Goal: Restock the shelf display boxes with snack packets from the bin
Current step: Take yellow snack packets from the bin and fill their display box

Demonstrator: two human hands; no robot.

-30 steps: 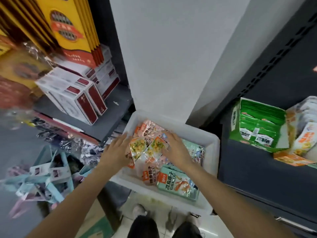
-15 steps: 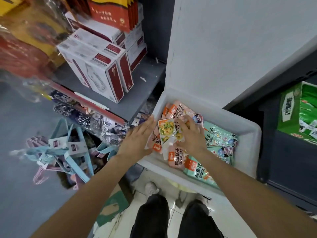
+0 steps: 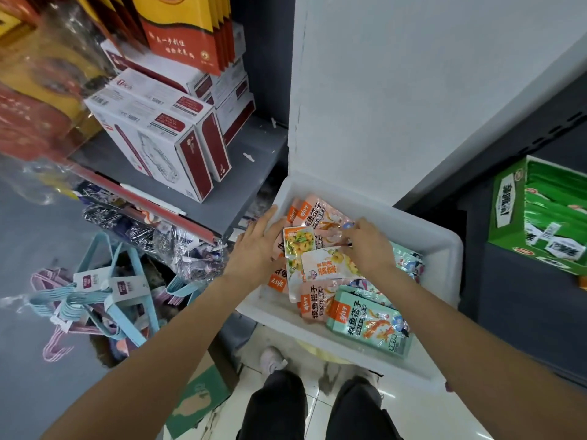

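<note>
White plastic bin (image 3: 441, 249) of snack packets (image 3: 368, 322) on the floor between shelves, left hand (image 3: 257, 246) flat with fingers straight at the bin's left edge, right hand (image 3: 368, 246) curled, seemingly pinching a yellow-pictured packet (image 3: 330, 265), green display box (image 3: 508, 211) on the right shelf

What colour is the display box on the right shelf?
Green with white labels, seen in the head view.

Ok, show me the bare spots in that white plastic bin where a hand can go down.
White plastic bin: bare floor shows in the near-left corner, between the left wall and the pink snack packets, and along the far-right wall. The middle is crowded: yellow-printed packets, teal packets, left hand, right hand.
</note>
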